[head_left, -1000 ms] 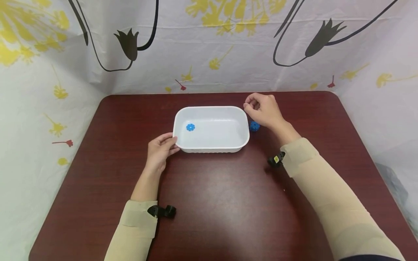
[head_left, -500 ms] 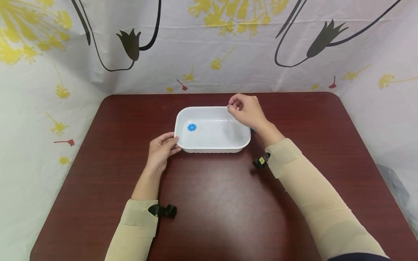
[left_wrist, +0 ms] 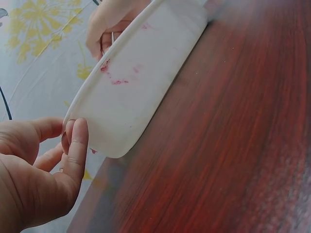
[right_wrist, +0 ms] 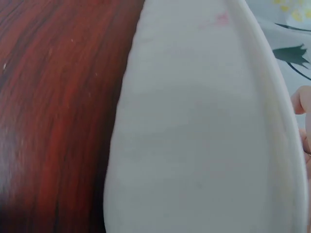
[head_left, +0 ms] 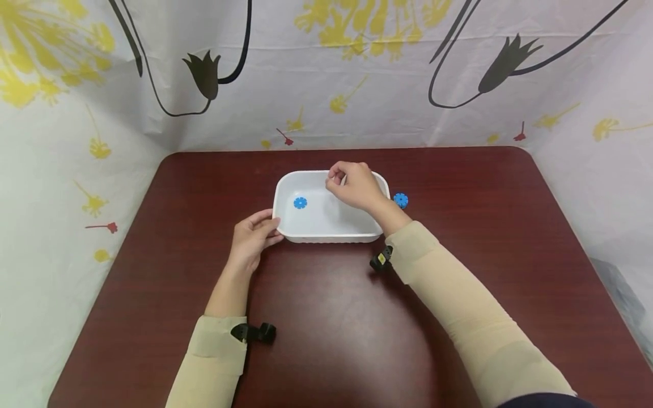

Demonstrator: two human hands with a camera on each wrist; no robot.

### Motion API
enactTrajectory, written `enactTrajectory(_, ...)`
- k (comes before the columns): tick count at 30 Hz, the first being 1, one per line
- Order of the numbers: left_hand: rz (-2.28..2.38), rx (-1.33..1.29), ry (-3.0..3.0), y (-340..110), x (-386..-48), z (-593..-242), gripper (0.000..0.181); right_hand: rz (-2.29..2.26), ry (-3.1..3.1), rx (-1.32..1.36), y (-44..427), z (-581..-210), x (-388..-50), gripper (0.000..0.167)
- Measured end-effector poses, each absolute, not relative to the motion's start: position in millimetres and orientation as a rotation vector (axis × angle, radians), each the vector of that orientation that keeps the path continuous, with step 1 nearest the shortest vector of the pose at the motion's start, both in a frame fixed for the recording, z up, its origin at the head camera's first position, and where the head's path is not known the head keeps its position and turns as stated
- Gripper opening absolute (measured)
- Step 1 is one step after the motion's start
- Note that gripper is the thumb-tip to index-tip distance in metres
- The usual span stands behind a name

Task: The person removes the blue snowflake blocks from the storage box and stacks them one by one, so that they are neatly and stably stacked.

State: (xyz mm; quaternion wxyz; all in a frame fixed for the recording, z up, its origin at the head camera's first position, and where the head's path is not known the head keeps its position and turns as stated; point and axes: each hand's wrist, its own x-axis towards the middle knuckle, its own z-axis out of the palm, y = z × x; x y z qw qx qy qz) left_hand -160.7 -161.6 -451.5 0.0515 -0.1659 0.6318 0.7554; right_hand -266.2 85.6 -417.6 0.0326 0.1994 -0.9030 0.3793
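Note:
My left hand [head_left: 250, 241] grips the near left corner of a white plastic tray [head_left: 331, 237], its thumb on the rim and fingers against the outer wall. Over the tray's right half hovers my right hand [head_left: 355, 184], thumb and fingertips pinched together. In the left wrist view a thin pale piece [left_wrist: 112, 38] shows at the right hand's fingers; its kind is mostly hidden. Inside the tray, towards the left, lies a blue snowflake disc [head_left: 300, 203]. A second blue snowflake disc [head_left: 401, 200] is just outside the tray's right end, close to the right wrist.
The tray stands on a dark red wooden table [head_left: 326, 317], near its far edge. A white cloth [head_left: 388, 124] with yellow and dark flower prints hangs behind and at the sides. Black wrist cameras are strapped to both sleeves.
My right hand has moved left from the tray's right end to above its inside, fingers pinched throughout. The blue disc outside is uncovered again. My left hand keeps its grip on the tray.

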Motion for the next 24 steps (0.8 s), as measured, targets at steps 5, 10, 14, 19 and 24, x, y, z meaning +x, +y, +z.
enactTrajectory(5, 2.306, -0.503, 1.924, -162.0, -159.6, -451.5, 0.04, 1.137, -2.831, 0.673, 69.6, -421.9, -265.4, 0.013)
enactTrajectory(10, 2.308, -0.501, 1.921, -161.4, -159.6, -451.3, 0.04, 1.037, -2.877, 0.727, 56.8, -426.1, -267.4, 0.015)
enactTrajectory(14, 2.307, -0.5, 1.918, -162.0, -159.9, -451.2, 0.041, 0.942, -2.931, 0.755, 47.9, -427.3, -268.3, 0.019)
enactTrajectory(19, 2.321, -0.495, 1.903, -162.2, -160.0, -451.6, 0.041, 0.824, -3.026, 0.785, 39.4, -426.3, -267.2, 0.021)
enactTrajectory(24, 2.326, -0.499, 1.908, -161.5, -159.5, -451.7, 0.038, 0.711, -3.101, 0.789, 30.8, -429.2, -268.6, 0.022)
